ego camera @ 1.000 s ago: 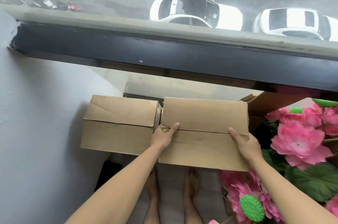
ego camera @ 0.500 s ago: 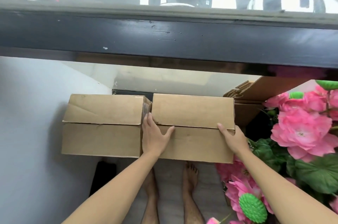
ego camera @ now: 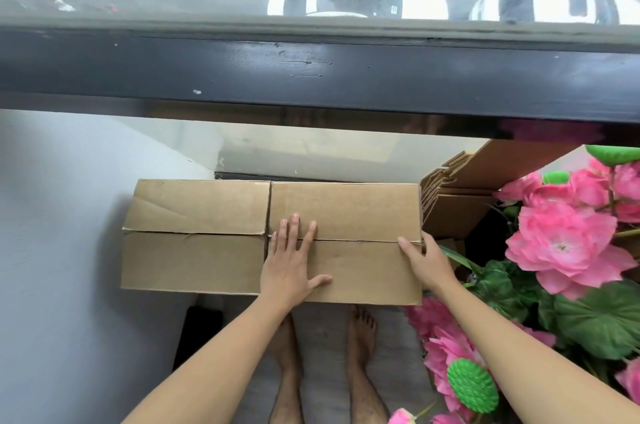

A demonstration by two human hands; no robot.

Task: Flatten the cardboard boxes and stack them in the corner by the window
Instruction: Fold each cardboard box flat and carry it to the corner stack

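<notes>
Two closed brown cardboard boxes stand side by side under the window, touching each other. The left box (ego camera: 194,240) sits against the white wall. On the right box (ego camera: 360,215), my left hand (ego camera: 291,261) lies flat across the seam between the top flaps, fingers straight, near its left end. My right hand (ego camera: 424,259) grips the right end of that box at the flap seam, thumb on top and fingers hidden behind the edge.
A black window sill (ego camera: 311,73) runs overhead across the view. Flattened cardboard (ego camera: 460,195) leans at the right behind the boxes. Pink artificial flowers (ego camera: 561,243) with green leaves crowd the right side. A white wall (ego camera: 62,250) bounds the left. My bare feet (ego camera: 360,330) stand below the boxes.
My left hand slid from the gap between the two boxes onto the top of the right box and flattened. The right box now sits flush beside the left one.
</notes>
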